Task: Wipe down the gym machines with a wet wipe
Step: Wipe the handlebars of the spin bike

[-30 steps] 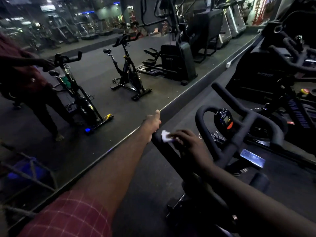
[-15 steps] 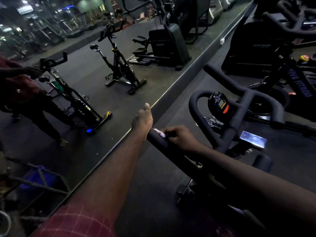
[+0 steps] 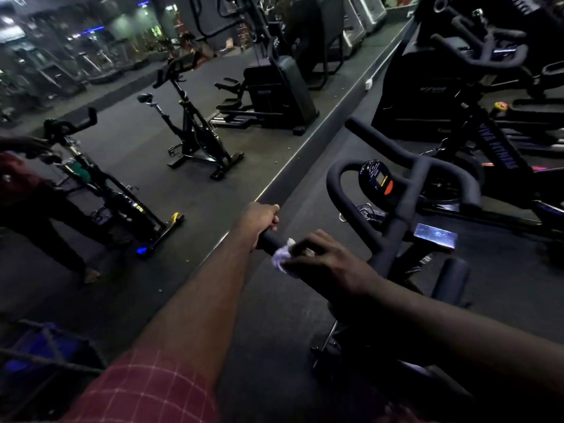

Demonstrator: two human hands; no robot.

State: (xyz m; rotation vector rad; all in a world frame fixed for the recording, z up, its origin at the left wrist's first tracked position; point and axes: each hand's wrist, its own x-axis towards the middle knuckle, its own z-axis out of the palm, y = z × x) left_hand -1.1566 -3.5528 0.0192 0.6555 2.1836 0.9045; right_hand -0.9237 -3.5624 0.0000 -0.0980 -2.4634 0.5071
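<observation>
A black spin bike stands in front of me, its padded handlebar (image 3: 406, 190) looping to the right around a small round console (image 3: 377, 178). My left hand (image 3: 259, 219) grips the near left end of the handlebar. Just behind it, my right hand (image 3: 326, 261) holds a crumpled white wet wipe (image 3: 282, 257) against the same bar, fingers curled over it. The bar under my right palm is hidden.
A wall mirror (image 3: 122, 148) on the left reflects spin bikes and a person in a red shirt. Its base ledge (image 3: 305, 148) runs diagonally past the bike. A second spin bike (image 3: 494, 148) and large black machines stand at the right. A blue crate (image 3: 36, 355) sits at lower left.
My right hand with the wipe has slid back along the bar toward me, showing more of the wipe. My left hand keeps its grip on the bar end.
</observation>
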